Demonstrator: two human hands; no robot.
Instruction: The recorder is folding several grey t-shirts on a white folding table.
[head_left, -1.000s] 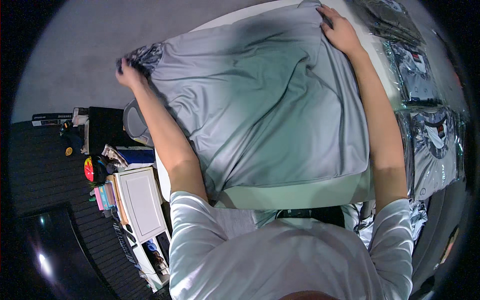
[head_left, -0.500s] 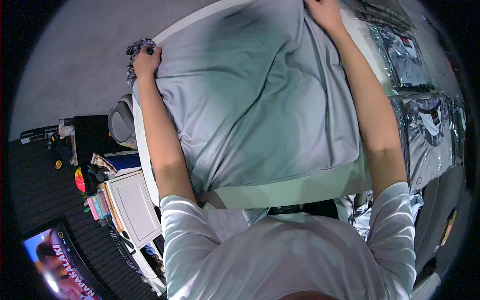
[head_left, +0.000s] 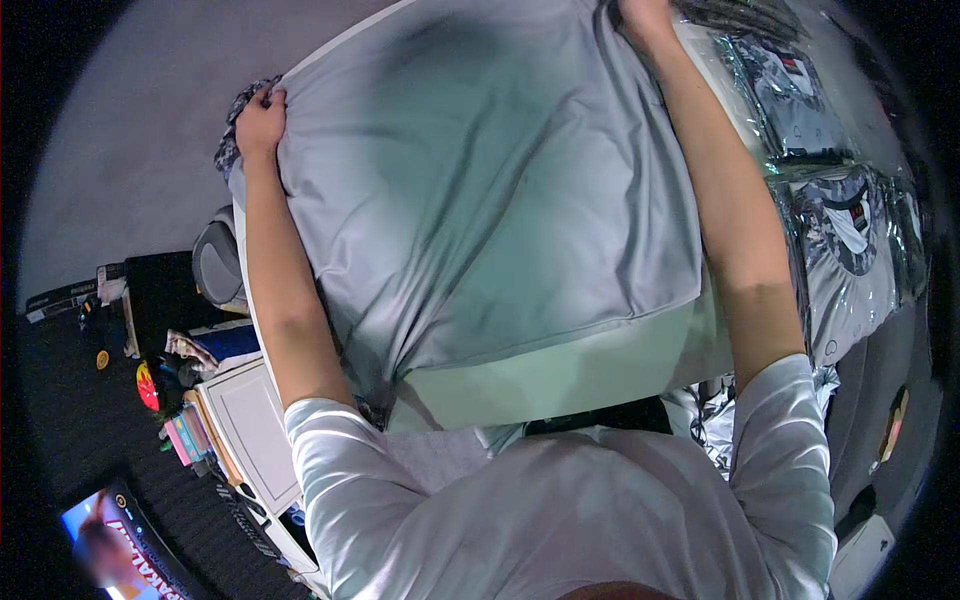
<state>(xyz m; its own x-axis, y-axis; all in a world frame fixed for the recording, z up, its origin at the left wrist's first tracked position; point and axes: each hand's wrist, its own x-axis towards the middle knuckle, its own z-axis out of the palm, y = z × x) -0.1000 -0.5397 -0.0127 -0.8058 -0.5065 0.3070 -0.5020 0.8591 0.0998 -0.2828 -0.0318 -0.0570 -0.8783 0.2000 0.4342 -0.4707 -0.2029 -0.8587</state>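
A light grey shirt (head_left: 560, 200) lies spread over a white table (head_left: 560, 385), with slanting creases running from its middle to the near left corner. At the far left, my left hand (head_left: 260, 128) is closed on the shirt's edge, where a bunched dark patterned part (head_left: 228, 150) hangs past the table. My right hand (head_left: 648, 25) grips the shirt at its far right side; the picture's upper edge cuts off part of this hand. Folds pull toward it. The shirt's far end is out of view.
Clear-bagged folded shirts (head_left: 850, 260) are piled along the right, with another bagged shirt (head_left: 790, 95) farther back. Left of the table are a white cabinet (head_left: 255, 430), a grey rounded object (head_left: 218, 262) and a lit screen (head_left: 115, 550) at the lower left.
Both hands still hold the shirt. My left hand and the shirt's left side appear farther left, and the creases toward the near left corner have shifted. The whole view has moved slightly.
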